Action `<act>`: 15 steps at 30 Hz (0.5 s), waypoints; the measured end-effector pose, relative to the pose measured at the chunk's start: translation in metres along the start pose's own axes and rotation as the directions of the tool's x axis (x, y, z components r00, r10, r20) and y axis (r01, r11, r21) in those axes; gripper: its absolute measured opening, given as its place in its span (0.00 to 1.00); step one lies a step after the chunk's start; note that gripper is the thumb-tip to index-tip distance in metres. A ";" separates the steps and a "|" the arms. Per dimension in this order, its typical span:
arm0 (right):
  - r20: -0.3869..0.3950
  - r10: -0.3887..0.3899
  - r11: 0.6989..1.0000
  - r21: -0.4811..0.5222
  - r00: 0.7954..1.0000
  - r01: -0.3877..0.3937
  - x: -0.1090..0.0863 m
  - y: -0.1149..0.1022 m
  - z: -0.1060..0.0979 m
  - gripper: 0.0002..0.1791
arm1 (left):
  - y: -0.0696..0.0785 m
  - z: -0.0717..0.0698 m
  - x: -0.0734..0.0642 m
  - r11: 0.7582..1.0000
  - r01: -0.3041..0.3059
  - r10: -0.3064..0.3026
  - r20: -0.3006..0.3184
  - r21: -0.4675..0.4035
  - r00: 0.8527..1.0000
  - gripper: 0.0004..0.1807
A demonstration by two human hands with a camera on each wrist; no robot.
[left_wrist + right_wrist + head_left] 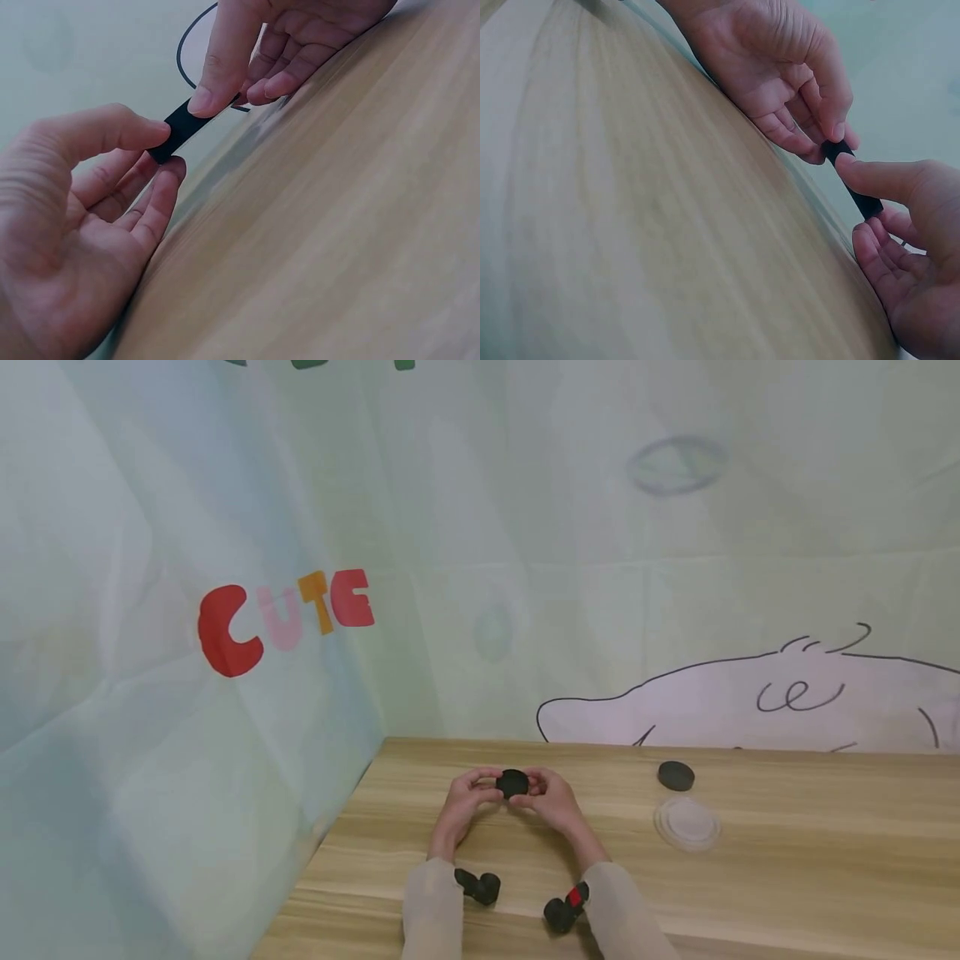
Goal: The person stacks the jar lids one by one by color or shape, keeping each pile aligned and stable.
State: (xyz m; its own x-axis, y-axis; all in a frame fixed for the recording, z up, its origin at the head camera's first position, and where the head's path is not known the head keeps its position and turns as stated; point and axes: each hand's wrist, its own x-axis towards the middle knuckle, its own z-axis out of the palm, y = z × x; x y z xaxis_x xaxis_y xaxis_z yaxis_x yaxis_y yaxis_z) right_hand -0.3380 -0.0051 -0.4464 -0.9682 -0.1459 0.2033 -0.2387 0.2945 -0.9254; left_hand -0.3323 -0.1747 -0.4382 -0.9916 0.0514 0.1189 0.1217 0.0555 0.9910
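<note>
A black round disc [513,783] is held just above the wooden table, between both hands. My left hand [463,802] pinches its left edge with thumb and fingertips. Opposite it, my right hand [557,802] pinches the right edge. In the left wrist view the disc [178,131] appears edge-on, thick and flat-sided, with both thumbs on the side facing the camera. The right wrist view also shows the disc [865,204] from its side, with fingertips at both ends.
A second black disc [677,776] lies at the back right of the table [825,852]. In front of it rests a clear round plastic piece [687,823] with concentric rings. Printed cloth [465,652] hangs along the left and back edges. Black cameras [483,887] sit at both wrists.
</note>
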 end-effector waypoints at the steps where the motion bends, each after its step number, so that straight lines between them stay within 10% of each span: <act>1: 0.001 0.002 1.000 -0.004 1.000 -0.002 -0.001 0.000 -0.001 0.27 | 0.000 0.000 0.000 1.000 0.000 0.000 0.003 -0.004 1.000 0.21; 15: 0.018 0.058 0.996 0.065 0.998 -0.059 -0.007 -0.009 -0.012 0.30 | 0.012 0.004 -0.004 1.000 0.001 -0.001 0.036 0.006 0.999 0.21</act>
State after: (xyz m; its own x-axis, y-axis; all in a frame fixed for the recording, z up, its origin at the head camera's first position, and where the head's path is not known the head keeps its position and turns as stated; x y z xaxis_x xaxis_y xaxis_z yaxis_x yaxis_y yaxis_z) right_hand -0.3302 0.0041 -0.4355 -0.9789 -0.1455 0.1436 -0.1758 0.2405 -0.9546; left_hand -0.3270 -0.1706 -0.4269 -0.9895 0.0874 0.1154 0.1210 0.0619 0.9907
